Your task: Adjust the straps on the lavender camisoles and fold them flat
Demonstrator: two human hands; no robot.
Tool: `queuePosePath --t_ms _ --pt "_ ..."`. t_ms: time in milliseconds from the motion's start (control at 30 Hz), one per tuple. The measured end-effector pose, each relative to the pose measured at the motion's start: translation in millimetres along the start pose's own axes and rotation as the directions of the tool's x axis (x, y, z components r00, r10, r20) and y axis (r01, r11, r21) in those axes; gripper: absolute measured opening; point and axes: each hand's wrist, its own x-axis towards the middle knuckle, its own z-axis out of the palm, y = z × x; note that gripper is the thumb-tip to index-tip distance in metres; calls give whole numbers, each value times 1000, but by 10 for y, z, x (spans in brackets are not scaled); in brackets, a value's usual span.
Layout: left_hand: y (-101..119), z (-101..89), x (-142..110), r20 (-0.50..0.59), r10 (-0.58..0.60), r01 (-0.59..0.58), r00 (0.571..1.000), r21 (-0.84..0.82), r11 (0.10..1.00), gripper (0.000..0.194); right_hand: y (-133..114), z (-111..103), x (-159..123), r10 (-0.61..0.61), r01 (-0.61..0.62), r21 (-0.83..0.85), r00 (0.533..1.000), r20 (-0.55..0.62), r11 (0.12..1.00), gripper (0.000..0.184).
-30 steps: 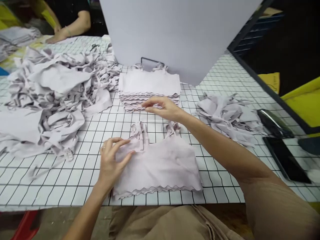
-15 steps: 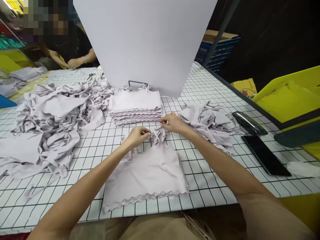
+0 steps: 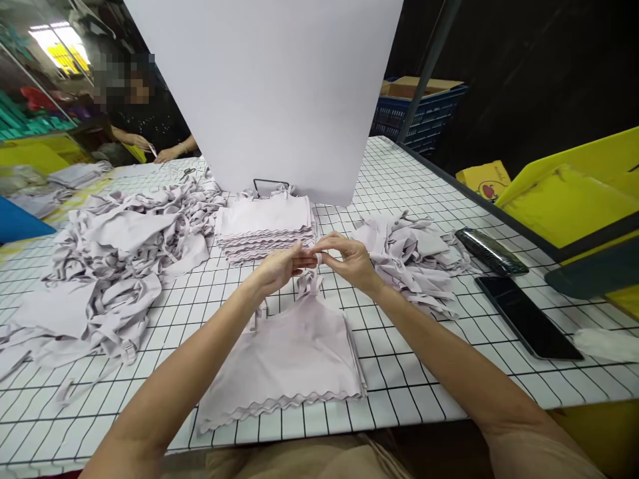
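Note:
A pale lilac strappy top (image 3: 294,356) with a wavy hem lies in front of me, on a small pile of like pieces. Its shoulder strap (image 3: 319,259) is lifted at the upper right corner, pinched between thumb and fingers of my right hand (image 3: 352,265). My left hand (image 3: 279,268) meets it from the left, fingers pressed together and tips touching the right fingertips; what they grip is hidden. Other straps (image 3: 257,318) lie at the top's upper left. Just beyond my hands sits a neat stack of folded tops (image 3: 264,223).
Loose tops are heaped at left (image 3: 124,233) and right (image 3: 409,253). A black phone (image 3: 526,316) and a dark glossy case (image 3: 492,251) lie at the right. Behind the stack stands a large white board (image 3: 269,100). Across the table a person (image 3: 150,126) works with their hands.
My hands have come together at the strap, the left moving right and the right gripping the strap, which is now raised. The view has shifted slightly.

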Motion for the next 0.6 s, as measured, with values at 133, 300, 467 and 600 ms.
queuePosePath --t_ms 133,300,467,600 --pt "66 110 -123 -81 66 -79 995 -171 982 38 -192 -47 -53 6 -19 80 989 148 997 18" --pt "130 185 -391 -204 167 -197 965 -140 970 32 -323 3 -79 209 -278 305 948 241 911 18" --pt "113 226 -701 -270 245 -250 931 15 968 35 -459 49 -49 304 -398 292 898 318 869 29" --pt "89 238 -909 -273 218 -212 937 53 976 40 -499 3 -47 322 -384 179 899 297 906 26"
